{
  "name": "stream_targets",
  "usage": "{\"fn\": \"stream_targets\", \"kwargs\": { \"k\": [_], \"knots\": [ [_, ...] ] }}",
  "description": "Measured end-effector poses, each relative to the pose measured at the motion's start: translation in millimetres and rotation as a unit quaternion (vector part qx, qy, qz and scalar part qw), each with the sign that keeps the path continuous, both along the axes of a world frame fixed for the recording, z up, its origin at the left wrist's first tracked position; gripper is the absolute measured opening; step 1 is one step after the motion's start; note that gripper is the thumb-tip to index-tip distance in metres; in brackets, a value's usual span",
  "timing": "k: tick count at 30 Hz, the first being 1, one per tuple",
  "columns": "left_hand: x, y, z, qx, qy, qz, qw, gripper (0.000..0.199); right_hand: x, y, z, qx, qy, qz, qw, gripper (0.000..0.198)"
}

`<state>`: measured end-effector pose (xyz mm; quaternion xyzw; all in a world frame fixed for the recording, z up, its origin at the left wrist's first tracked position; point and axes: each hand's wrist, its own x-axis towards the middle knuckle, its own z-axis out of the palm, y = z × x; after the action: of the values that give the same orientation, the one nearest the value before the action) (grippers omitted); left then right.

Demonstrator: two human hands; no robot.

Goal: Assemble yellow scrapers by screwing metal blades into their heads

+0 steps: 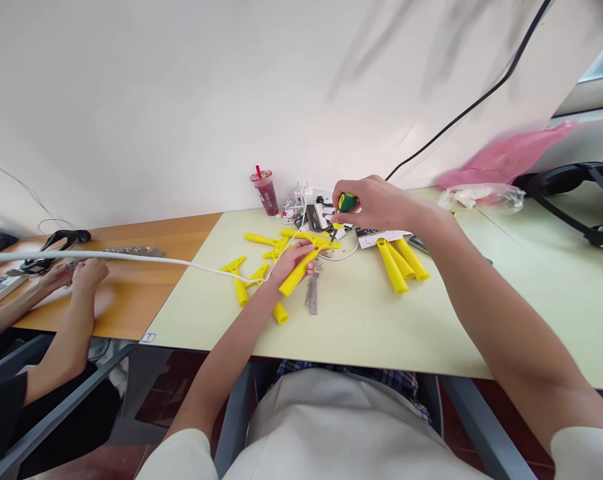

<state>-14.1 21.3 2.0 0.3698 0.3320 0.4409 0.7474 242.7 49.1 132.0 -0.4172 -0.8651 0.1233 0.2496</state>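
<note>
Slantwise in left hand (287, 262), yellow tool (302, 268), handle (291, 283) down-left, screwdriver (348, 202) in right hand (369, 199)

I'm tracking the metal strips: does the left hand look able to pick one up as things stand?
Probably not while the left hand grips a yellow handle, though the metal strips lie close by.

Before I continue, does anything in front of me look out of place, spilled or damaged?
One thing: the white cable stretches in from the left and bends near the left hand, which holds a yellow T-shaped handle, so it might snag. I see no spill or damage.
</note>
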Motion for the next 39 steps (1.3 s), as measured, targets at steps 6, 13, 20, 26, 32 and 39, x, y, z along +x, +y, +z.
{"fn": "stream_targets", "kwargs": {
  "k": [6, 13, 20, 26, 32, 39],
  "knots": [
    [0.4, -0.2, 0.5, -0.001, -0.007, 0.001, 1.000, 0.046, -2.0, -1.8, 1.1, -0.004, 0.001, 0.001, 1.000, 0.020],
    [0.7, -0.8, 0.5, 0.004, -0.008, 0.014, 1.000, 0.044, 0.4, 2.3, -1.9, 0.006, 0.013, 0.007, 1.000, 0.023],
    [0.2, 0.0, -2.3, 0.014, -0.015, 0.016, 1.000, 0.046, 0.6, 0.6, 1.3, 0.011, 0.006, -0.007, 1.000, 0.023],
    [1.8, -1.2, 0.0, 0.004, -0.017, 0.034, 0.999, 0.049, -1.5, -2.2, 2.8, 0.022, 0.000, -0.009, 1.000, 0.027],
    [3.2, -1.2, 1.8, -0.008, -0.016, 0.050, 0.999, 0.050, -7.1, -10.9, 3.5, 0.015, 0.001, 0.049, 0.999, 0.023],
    [1.0, -0.8, 0.9, -0.003, -0.030, 0.058, 0.998, 0.052, -14.1, -7.5, -1.7, 0.040, 0.030, 0.095, 0.994, 0.022]
  ]
}}
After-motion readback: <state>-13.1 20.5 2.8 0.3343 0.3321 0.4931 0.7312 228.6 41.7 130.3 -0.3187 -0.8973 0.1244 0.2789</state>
